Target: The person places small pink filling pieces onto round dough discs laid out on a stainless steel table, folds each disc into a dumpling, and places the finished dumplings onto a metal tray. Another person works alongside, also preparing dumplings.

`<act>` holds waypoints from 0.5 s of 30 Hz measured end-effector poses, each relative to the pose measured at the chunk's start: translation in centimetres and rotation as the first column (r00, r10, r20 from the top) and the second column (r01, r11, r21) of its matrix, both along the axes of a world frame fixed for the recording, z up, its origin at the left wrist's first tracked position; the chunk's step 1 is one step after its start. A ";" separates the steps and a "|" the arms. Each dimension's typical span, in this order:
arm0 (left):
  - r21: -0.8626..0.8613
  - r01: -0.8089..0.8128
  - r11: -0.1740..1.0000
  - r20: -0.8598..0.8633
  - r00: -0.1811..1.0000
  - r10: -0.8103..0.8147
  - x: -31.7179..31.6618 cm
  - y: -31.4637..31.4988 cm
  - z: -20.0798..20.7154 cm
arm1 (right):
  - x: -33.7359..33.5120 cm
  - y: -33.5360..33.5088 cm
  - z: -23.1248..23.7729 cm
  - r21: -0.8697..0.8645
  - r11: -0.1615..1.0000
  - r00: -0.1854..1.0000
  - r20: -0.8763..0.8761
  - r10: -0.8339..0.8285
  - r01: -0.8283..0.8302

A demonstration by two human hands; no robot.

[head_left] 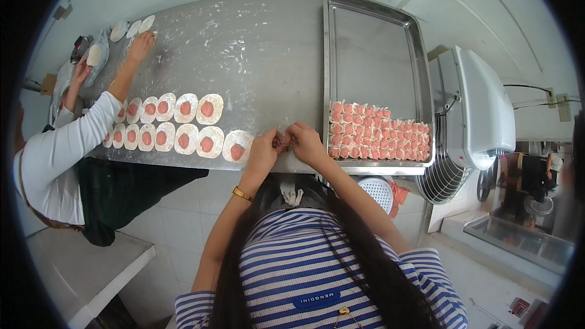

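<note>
Close to the table's front edge, my left hand (265, 150) and my right hand (306, 143) meet around a small dumpling (285, 140) with pink filling. The fingers of both are closed on it, and they hide most of its wrapper. To the left lie two rows of round, pale dough wrappers, each with a dab of pink filling; the nearest wrapper (237, 147) is beside my left hand. Right of my right hand, rows of open-topped dumplings (378, 133) fill the near part of a metal tray (327, 42).
A co-worker's hands (142, 47) handle plain wrappers at the table's far left. Flour marks the metal table (268, 42). A white machine with a wire guard (478, 109) stands right of the tray. Below the tray is a white perforated basket (375, 194).
</note>
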State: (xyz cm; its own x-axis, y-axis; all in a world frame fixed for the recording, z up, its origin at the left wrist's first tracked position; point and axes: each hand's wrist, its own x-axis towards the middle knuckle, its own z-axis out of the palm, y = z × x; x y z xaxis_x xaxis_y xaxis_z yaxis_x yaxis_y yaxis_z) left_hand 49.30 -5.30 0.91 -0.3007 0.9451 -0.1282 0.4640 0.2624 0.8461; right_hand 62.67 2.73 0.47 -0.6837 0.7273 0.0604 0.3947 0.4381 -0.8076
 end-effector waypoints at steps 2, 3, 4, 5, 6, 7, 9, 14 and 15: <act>-0.002 -0.003 1.000 -0.005 1.000 0.003 0.0 -0.1 0.1 | 0.1 0.3 0.1 0.046 0.998 0.999 0.002 0.040 -0.040; 0.008 -0.019 1.000 0.017 1.000 0.019 0.0 -0.1 0.0 | 0.1 0.4 0.2 0.069 0.996 0.998 0.003 0.060 -0.060; 0.019 -0.035 0.999 0.038 0.999 0.034 0.0 -0.2 -0.1 | 0.1 0.6 0.1 0.067 0.995 0.997 -0.007 0.074 -0.073; 0.028 -0.050 0.998 0.060 0.997 0.048 0.0 -0.3 -0.3 | 0.2 0.7 0.0 0.064 0.994 0.996 -0.018 0.087 -0.086; 0.022 -0.033 0.999 0.035 0.999 0.033 0.0 -0.3 -0.5 | 0.2 0.8 -0.1 0.061 0.993 0.995 -0.028 0.100 -0.098; 0.016 -0.017 1.000 0.010 1.000 0.017 -0.1 -0.3 -0.7 | 0.1 0.9 -0.2 0.038 0.992 0.993 -0.029 0.117 -0.116; -0.006 0.004 1.000 -0.026 1.000 -0.004 -0.2 -0.1 -0.4 | 0.0 1.2 -0.4 -0.004 0.989 0.988 -0.031 0.148 -0.149; 0.024 0.016 1.000 -0.055 0.998 -0.014 -0.4 -0.2 -0.4 | 0.3 0.5 -0.4 0.202 0.979 1.000 0.003 0.014 -0.014; 0.037 0.009 0.999 -0.033 0.999 -0.008 -0.4 -0.1 -0.4 | 0.4 0.3 -0.6 0.233 0.972 1.000 0.009 -0.003 0.001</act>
